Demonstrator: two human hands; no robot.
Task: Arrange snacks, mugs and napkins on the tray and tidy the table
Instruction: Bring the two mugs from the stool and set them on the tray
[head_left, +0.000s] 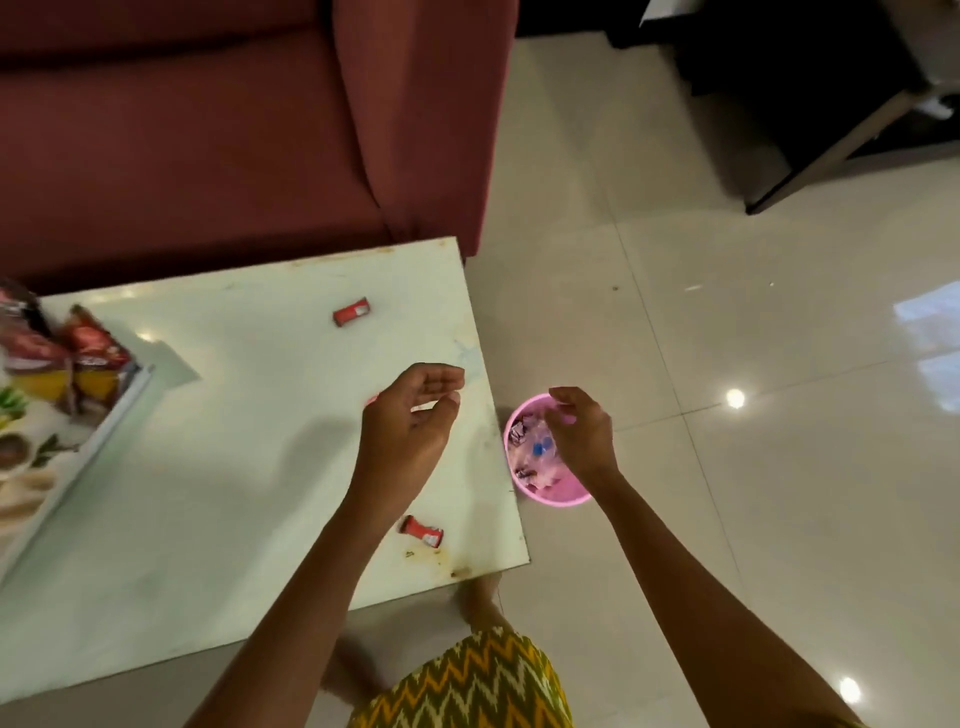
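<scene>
Two small red wrappers lie on the white table (234, 467): one far wrapper (352, 312) near the back edge, one near wrapper (422, 531) by the front right corner. My left hand (410, 415) hovers above the table's right side, fingers curled loosely apart, nothing visible in it. My right hand (579, 434) hangs over a pink bin (563, 496) on the floor, fingers pointing down and apart. The bin holds crumpled wrappers and clear plastic. At the far left a printed tray (111, 415) carries red snack packets (96, 358).
A maroon sofa (234, 130) stands behind the table. Glossy cream floor tiles (727, 364) spread to the right. Dark furniture (831, 104) sits at the top right. Brown stains (447, 564) mark the table's front right corner. My patterned clothing (467, 686) shows at the bottom.
</scene>
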